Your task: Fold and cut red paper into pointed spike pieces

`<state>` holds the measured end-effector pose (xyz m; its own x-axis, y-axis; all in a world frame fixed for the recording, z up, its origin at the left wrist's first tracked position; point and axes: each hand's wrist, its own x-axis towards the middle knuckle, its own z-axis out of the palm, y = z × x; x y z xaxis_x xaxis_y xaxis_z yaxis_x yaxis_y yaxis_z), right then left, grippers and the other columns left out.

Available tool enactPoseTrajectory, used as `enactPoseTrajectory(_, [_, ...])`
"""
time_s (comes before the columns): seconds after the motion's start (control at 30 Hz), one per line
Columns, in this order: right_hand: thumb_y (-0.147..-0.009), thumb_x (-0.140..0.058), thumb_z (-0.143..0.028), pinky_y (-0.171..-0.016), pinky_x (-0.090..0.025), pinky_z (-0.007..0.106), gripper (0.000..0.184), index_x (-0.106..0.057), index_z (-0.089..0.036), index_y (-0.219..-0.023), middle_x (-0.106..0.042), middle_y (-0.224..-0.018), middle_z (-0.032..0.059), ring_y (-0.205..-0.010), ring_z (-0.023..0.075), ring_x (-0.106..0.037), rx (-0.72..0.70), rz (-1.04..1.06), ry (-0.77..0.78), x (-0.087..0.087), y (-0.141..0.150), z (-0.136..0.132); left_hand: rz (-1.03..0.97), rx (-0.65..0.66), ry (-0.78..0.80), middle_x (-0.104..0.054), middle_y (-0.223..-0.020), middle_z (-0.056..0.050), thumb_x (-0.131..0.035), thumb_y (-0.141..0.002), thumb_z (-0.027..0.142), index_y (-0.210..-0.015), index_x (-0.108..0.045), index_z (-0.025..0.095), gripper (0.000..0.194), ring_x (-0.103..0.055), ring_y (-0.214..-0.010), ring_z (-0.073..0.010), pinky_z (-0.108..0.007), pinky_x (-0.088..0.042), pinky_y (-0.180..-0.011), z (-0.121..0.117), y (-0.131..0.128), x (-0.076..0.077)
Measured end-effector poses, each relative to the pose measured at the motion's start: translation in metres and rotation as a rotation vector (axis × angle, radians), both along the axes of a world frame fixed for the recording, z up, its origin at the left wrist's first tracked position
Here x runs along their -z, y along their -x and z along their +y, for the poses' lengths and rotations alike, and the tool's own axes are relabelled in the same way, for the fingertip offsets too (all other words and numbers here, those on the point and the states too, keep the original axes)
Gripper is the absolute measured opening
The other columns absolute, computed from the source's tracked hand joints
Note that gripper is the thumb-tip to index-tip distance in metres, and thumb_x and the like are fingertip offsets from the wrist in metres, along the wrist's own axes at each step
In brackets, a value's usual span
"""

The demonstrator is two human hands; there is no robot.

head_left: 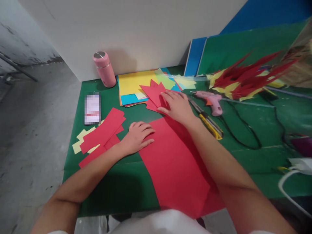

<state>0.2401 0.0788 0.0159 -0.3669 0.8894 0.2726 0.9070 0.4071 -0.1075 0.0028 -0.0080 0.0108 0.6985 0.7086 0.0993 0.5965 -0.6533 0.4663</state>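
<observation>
A large red paper sheet [177, 162] lies in front of me, its lower end reaching the table's front edge. My left hand [138, 138] rests flat over its upper left edge, fingers stretched and slightly apart. Just beyond the sheet is a small pile of red paper cutouts with pointed tips [153, 91]. My right hand [176, 105] lies over the right side of these cutouts, fingers spread, covering part of them. To the left of my left hand are red paper strips [104, 130], overlapping pale yellow paper pieces [79, 141].
Coloured paper sheets [131, 83] lie at the back beside a pink bottle [105, 70]. A phone [92, 109] is at left. On the right are a yellow utility knife [211, 125], a pink glue gun [211, 101] with a black cord, and a red-and-yellow paper flame shape [243, 78].
</observation>
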Motion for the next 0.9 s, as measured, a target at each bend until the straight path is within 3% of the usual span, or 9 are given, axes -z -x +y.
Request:
enactPoseTrajectory(0.13, [-0.094, -0.049, -0.037, -0.105, -0.030, 0.053, 0.047, -0.054, -0.016, -0.136, -0.064, -0.130, 0.0171, -0.116, 0.0335, -0.058, 0.006, -0.012, -0.010, 0.005, 0.006, 0.002, 0.008, 0.012, -0.017, -0.062, -0.130, -0.011, -0.053, -0.097, 0.038, -0.123, -0.061, 0.019, 0.033, -0.052, -0.125, -0.0272, -0.046, -0.034, -0.105, 0.000, 0.000, 0.003])
enactPoseTrajectory(0.27, [-0.098, -0.039, -0.030, -0.107, -0.028, 0.053, 0.035, -0.070, -0.021, -0.113, -0.072, -0.116, 0.0112, -0.108, 0.0294, -0.062, -0.018, 0.010, -0.056, 0.008, 0.005, 0.009, 0.015, 0.000, -0.017, -0.060, -0.134, -0.013, -0.052, -0.098, 0.032, -0.123, -0.061, 0.018, 0.030, -0.050, -0.129, -0.0279, -0.049, -0.032, -0.109, 0.001, -0.001, 0.004])
enactPoseTrajectory(0.4, [-0.101, -0.031, -0.028, -0.105, -0.034, 0.050, 0.042, -0.072, -0.023, -0.106, -0.074, -0.112, 0.0086, -0.107, 0.0268, -0.063, -0.001, 0.082, -0.101, -0.006, 0.005, 0.013, -0.076, -0.029, 0.049, -0.060, -0.134, -0.012, -0.045, -0.099, 0.024, -0.123, -0.061, 0.020, 0.029, -0.049, -0.133, -0.0261, -0.050, -0.028, -0.114, 0.000, 0.000, 0.006])
enactPoseTrajectory(0.5, [-0.101, -0.032, -0.032, -0.099, -0.038, 0.051, 0.041, -0.071, -0.024, -0.107, -0.073, -0.112, 0.0096, -0.107, 0.0292, -0.063, 0.050, 0.158, -0.139, -0.028, 0.013, 0.000, -0.332, -0.101, 0.180, -0.054, -0.141, -0.015, -0.051, -0.097, 0.036, -0.138, -0.049, 0.022, 0.043, -0.049, -0.134, -0.0274, -0.050, -0.032, -0.114, 0.002, 0.001, 0.009])
enactPoseTrajectory(0.6, [-0.100, -0.038, -0.034, -0.094, -0.042, 0.049, 0.034, -0.071, -0.027, -0.100, -0.074, -0.106, 0.0074, -0.104, 0.0287, -0.063, -0.028, 0.231, -0.129, -0.046, 0.026, -0.028, -0.768, -0.201, 0.450, -0.037, -0.155, -0.018, -0.064, -0.084, 0.062, -0.152, -0.024, 0.028, 0.086, -0.047, -0.137, -0.0299, -0.050, -0.038, -0.111, 0.006, -0.002, 0.010])
enactPoseTrajectory(0.67, [-0.097, -0.047, -0.034, -0.087, -0.046, 0.044, 0.026, -0.070, -0.025, -0.088, -0.074, -0.095, 0.0078, -0.093, 0.0262, -0.065, -0.128, 0.342, -0.074, -0.049, 0.035, -0.049, -1.022, -0.259, 0.685, -0.032, -0.158, -0.016, -0.066, -0.075, 0.072, -0.151, -0.023, 0.031, 0.097, -0.048, -0.136, -0.0314, -0.050, -0.042, -0.109, 0.009, -0.003, 0.006])
enactPoseTrajectory(0.73, [-0.093, -0.055, -0.034, -0.080, -0.048, 0.040, 0.023, -0.065, -0.023, -0.075, -0.073, -0.085, 0.0070, -0.085, 0.0239, -0.065, -0.193, 0.485, 0.028, -0.046, 0.043, -0.066, -1.180, -0.343, 0.860, -0.038, -0.156, -0.013, -0.069, -0.070, 0.074, -0.146, -0.035, 0.031, 0.093, -0.050, -0.135, -0.0328, -0.050, -0.047, -0.104, 0.010, -0.004, -0.002])
enactPoseTrajectory(0.8, [-0.088, -0.064, -0.039, -0.072, -0.048, 0.035, 0.026, -0.061, -0.023, -0.068, -0.070, -0.077, 0.0047, -0.077, 0.0212, -0.064, -0.205, 0.678, 0.187, -0.040, 0.047, -0.078, -1.238, -0.414, 0.960, -0.046, -0.151, -0.012, -0.074, -0.070, 0.068, -0.140, -0.043, 0.030, 0.085, -0.052, -0.132, -0.0322, -0.048, -0.050, -0.102, 0.010, -0.003, -0.012])
enactPoseTrajectory(0.9, [-0.079, -0.074, -0.047, -0.063, -0.046, 0.030, 0.031, -0.060, -0.022, -0.067, -0.066, -0.071, 0.0013, -0.066, 0.0167, -0.059, -0.114, 0.999, 0.447, -0.034, 0.049, -0.085, -1.276, -0.464, 1.048, -0.059, -0.138, -0.011, -0.079, -0.069, 0.061, -0.137, -0.047, 0.028, 0.082, -0.059, -0.124, -0.0318, -0.049, -0.052, -0.099, 0.007, -0.002, -0.023])
